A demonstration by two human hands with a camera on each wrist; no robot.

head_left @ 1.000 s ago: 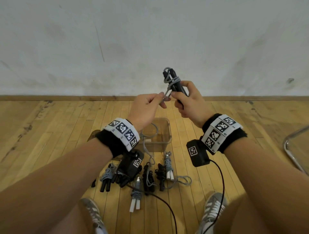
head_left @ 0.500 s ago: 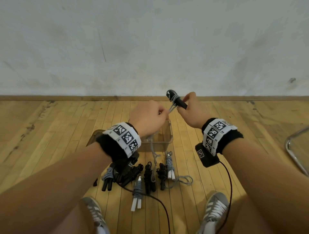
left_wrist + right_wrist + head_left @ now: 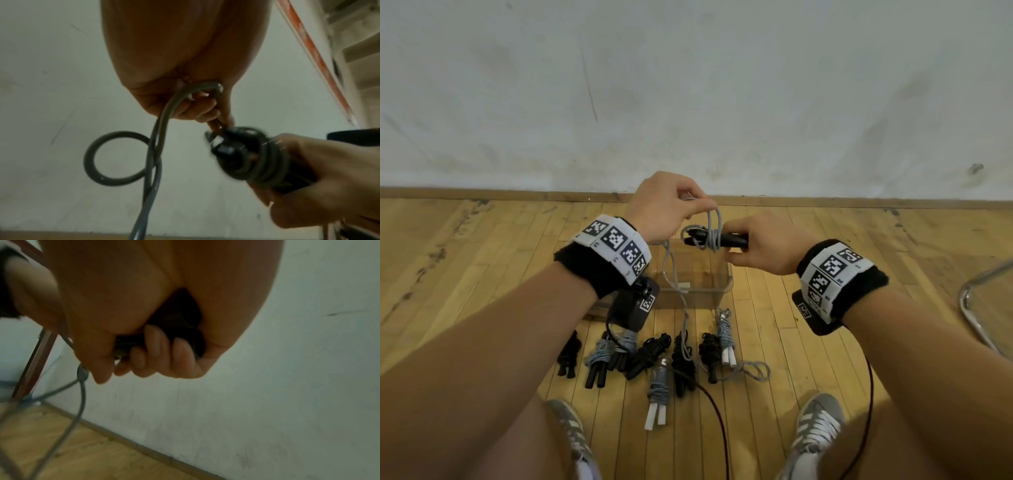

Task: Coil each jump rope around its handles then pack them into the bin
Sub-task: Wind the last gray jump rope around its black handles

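The handles (image 3: pixel 726 240) are lying level, long axis left-to-right, above the bin (image 3: pixel 722 291). The right hand (image 3: pixel 760 245) is gripping their right end; the left hand (image 3: pixel 667 205), up-left, is pinching the rope (image 3: pixel 714 222) looping over them, slack trailing floorward.

Bin (image 3: pixel 722 294) mouth partly barred by hanging grey cord (image 3: pixel 671 274); coiled ropes (image 3: pixel 654 353) crowd floor before it, apparently.

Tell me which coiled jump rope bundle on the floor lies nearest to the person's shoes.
The bundle with grey rope and white handles, lying between the two shoes' toes. The other white-handled bundle lies nearer the bin, and the black-handled ones lie farther up too.
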